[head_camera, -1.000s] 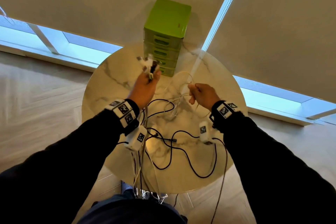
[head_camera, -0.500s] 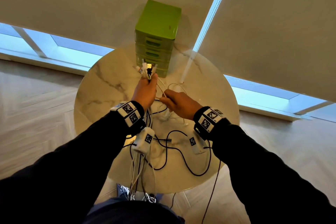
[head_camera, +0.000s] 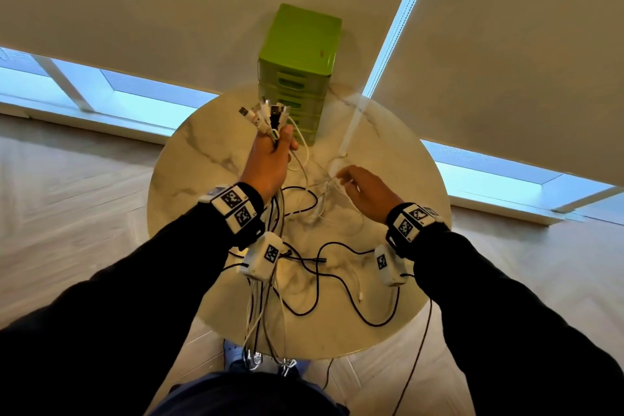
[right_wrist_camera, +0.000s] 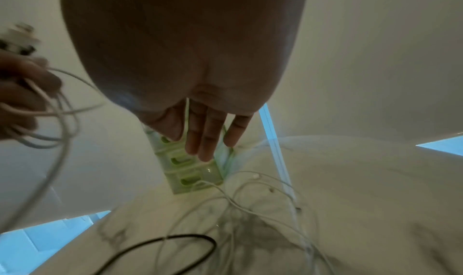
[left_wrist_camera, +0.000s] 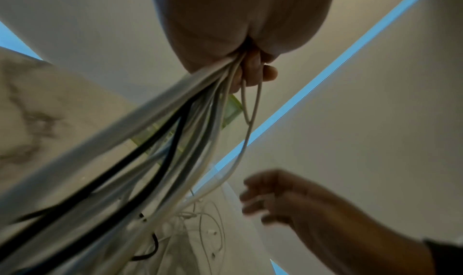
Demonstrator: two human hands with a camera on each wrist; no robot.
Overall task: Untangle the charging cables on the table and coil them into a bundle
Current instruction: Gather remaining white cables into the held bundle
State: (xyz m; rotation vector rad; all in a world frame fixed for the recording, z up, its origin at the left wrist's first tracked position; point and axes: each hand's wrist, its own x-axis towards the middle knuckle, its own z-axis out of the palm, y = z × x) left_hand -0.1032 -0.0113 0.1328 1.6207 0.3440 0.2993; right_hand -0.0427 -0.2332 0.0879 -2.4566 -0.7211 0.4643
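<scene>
My left hand (head_camera: pixel 270 159) is raised over the round marble table (head_camera: pixel 189 179) and grips a bunch of white and black charging cables (left_wrist_camera: pixel 190 120). Their plug ends (head_camera: pixel 266 115) stick up above the fist, and the strands hang down past the table's near edge. My right hand (head_camera: pixel 358 186) hovers to the right with fingers (right_wrist_camera: pixel 205 138) straight and spread, holding nothing. Loose white cables (head_camera: pixel 324 186) lie tangled under it. A black cable (head_camera: pixel 337 284) snakes across the near half of the table.
A green drawer unit (head_camera: pixel 297 67) stands at the table's far edge, just beyond both hands. Beige roller blinds hang behind it, with a pull cord (head_camera: pixel 351 132) reaching down onto the table. Another black cable (head_camera: pixel 418 348) drops off the right edge to the wooden floor.
My right hand had reached over to the left hand's bundle and has now drawn back to the right with its fingers spread. The left hand keeps its grip.
</scene>
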